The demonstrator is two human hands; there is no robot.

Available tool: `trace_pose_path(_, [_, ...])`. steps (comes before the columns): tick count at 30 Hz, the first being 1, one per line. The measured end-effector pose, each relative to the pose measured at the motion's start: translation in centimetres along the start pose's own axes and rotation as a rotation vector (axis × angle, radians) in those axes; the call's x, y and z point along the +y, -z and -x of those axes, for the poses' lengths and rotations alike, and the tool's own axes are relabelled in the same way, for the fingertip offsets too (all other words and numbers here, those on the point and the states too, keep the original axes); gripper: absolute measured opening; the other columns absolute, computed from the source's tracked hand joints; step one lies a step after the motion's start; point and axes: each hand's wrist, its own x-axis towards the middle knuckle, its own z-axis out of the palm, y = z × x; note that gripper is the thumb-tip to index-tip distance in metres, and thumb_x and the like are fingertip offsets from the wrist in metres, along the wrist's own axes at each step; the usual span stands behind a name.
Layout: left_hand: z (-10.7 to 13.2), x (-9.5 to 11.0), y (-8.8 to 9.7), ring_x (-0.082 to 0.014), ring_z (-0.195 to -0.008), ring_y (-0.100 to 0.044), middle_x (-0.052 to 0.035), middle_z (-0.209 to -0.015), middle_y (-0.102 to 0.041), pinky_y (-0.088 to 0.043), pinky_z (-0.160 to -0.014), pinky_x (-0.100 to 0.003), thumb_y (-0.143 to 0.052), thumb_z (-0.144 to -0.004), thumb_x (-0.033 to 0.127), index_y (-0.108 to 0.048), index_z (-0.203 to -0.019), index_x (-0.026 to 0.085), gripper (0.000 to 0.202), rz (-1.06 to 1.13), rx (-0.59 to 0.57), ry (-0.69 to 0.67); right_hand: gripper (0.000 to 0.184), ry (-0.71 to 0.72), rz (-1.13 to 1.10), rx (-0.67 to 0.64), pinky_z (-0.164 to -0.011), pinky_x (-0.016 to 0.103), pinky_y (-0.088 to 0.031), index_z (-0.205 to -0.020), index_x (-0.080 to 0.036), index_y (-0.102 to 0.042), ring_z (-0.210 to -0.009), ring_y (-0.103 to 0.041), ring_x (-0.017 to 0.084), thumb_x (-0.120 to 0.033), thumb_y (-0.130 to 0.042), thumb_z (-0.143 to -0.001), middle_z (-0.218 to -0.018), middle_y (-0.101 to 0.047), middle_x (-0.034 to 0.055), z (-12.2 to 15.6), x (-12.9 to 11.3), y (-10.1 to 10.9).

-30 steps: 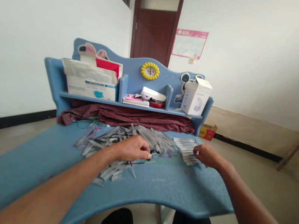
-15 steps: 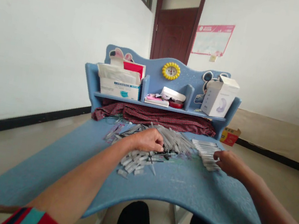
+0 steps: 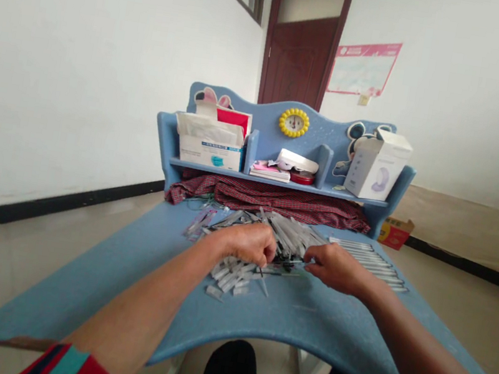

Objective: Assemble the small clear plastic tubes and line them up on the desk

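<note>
A loose heap of thin grey-white sticks (image 3: 271, 231) lies in the middle of the blue desk (image 3: 304, 322). My left hand (image 3: 247, 242) rests on the heap with its fingers curled, pinching a thin dark stick. My right hand (image 3: 334, 267) is just to its right, fingers bent and reaching into the same spot at the heap's near edge. What its fingertips grip is too small to make out. A neat row of sorted sticks (image 3: 373, 260) lies to the right, apart from my right hand.
A blue shelf unit (image 3: 278, 182) stands at the desk's back with a mask box (image 3: 207, 152), a white carton (image 3: 376, 166), small items and a yellow clock (image 3: 294, 122). Red checked cloth (image 3: 271, 200) lies under it. An orange box (image 3: 394, 232) sits on the floor.
My right hand has left the sorted row and moved left to the heap beside my left hand. My head has turned, shifting the desk rightward in view.
</note>
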Motion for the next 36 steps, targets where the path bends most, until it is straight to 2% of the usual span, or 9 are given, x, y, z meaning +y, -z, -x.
trace_pose_path(3, [0.0, 1.0, -0.6, -0.0087, -0.054, -0.049, 0.0041, -0.059, -0.062, -0.031, -0.049, -0.018, -0.058, -0.060, 0.006, -0.070, -0.070, 0.017, 0.019, -0.134, -0.036, -0.050, 0.019, -0.022, 0.022, 0.047, -0.060, 0.023, -0.035, -0.087, -0.021, -0.068, -0.066, -0.059, 0.015, -0.024, -0.053, -0.076, -0.071, -0.066, 0.0035, -1.5, -0.6, -0.5])
trace_pose_path(6, [0.0, 1.9, -1.3, -0.0109, -0.052, -0.047, 0.0012, -0.057, -0.061, -0.029, -0.047, -0.021, -0.053, -0.058, 0.004, -0.068, -0.064, 0.018, 0.021, -0.281, -0.009, -0.102, 0.021, -0.054, 0.029, 0.072, -0.062, 0.025, -0.037, -0.089, -0.022, -0.069, -0.074, -0.062, 0.019, -0.027, -0.053, -0.076, -0.075, -0.068, 0.0049, -2.9, -1.5, -1.1])
trace_pose_path(12, [0.0, 3.3, -2.1, -0.0153, -0.056, -0.052, -0.0045, -0.064, -0.065, -0.025, -0.044, -0.025, -0.053, -0.060, 0.007, -0.068, -0.066, 0.017, 0.019, -0.426, -0.051, -0.036, 0.025, -0.169, -0.034, 0.098, -0.066, 0.028, -0.042, -0.078, -0.019, -0.070, -0.082, -0.064, 0.023, -0.032, -0.049, -0.077, -0.081, -0.070, 0.0096, -5.4, -3.4, -1.8])
trace_pose_path(18, [0.0, 3.8, -2.2, -0.0169, -0.060, -0.056, -0.0069, -0.069, -0.067, -0.029, -0.045, -0.025, -0.054, -0.064, 0.009, -0.069, -0.070, 0.015, 0.017, -0.483, -0.079, 0.005, 0.024, -0.264, -0.189, 0.033, -0.054, 0.025, -0.043, -0.058, -0.018, -0.063, -0.057, -0.063, 0.019, -0.031, -0.051, -0.075, -0.049, -0.061, 0.0049, -7.0, -4.1, -2.1])
trace_pose_path(25, [-0.4, 3.2, -2.7, -0.0170, -0.061, -0.057, -0.0041, -0.066, -0.066, -0.030, -0.046, -0.025, -0.053, -0.064, 0.009, -0.068, -0.070, 0.018, 0.018, -0.442, -0.048, -0.030, 0.031, -0.342, -0.445, -0.031, -0.037, 0.022, -0.040, -0.042, -0.019, -0.050, -0.031, -0.051, 0.013, -0.023, -0.053, -0.073, -0.032, -0.049, -0.0005, -7.7, -3.3, -3.3])
trace_pose_path(31, [-1.0, 1.9, -2.9, -0.0156, -0.066, -0.058, -0.0024, -0.068, -0.065, -0.037, -0.053, -0.023, -0.053, -0.066, 0.008, -0.067, -0.069, 0.020, 0.019, -0.362, 0.094, -0.106, 0.029, -0.383, -0.692, 0.040, -0.026, 0.019, -0.029, -0.044, -0.018, -0.048, -0.024, -0.042, 0.009, -0.022, -0.052, -0.073, -0.033, -0.052, -0.0008, -5.9, -1.8, -2.7])
trace_pose_path(36, [-1.4, 1.6, -2.5, -0.0133, -0.074, -0.059, -0.0038, -0.076, -0.064, -0.043, -0.069, -0.021, -0.050, -0.076, 0.011, -0.068, -0.079, 0.016, 0.018, -0.154, 0.376, -0.281, 0.022, -0.409, -0.903, 0.137, -0.024, 0.018, -0.025, -0.051, -0.017, -0.052, -0.022, -0.040, 0.008, -0.023, -0.051, -0.072, -0.034, -0.053, -0.0018, -3.1, -1.0, -1.7])
